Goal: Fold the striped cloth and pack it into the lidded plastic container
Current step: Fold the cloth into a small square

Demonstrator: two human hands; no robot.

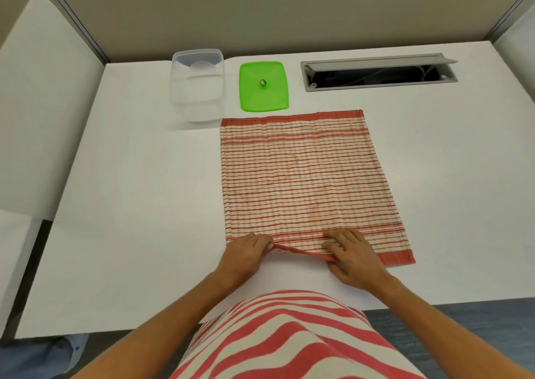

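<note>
A red-and-cream striped cloth lies spread flat on the white table. My left hand pinches the cloth's near left corner. My right hand grips the near hem further right, thumb under the edge and fingers on top. Between the two hands the near hem is lifted slightly off the table. A clear plastic container stands open at the far left of the cloth. Its green lid lies flat beside it, knob up.
A grey cable hatch is sunk into the table at the far right, its flap open. Beige partition walls close off the back and sides. The table's near edge runs just under my forearms.
</note>
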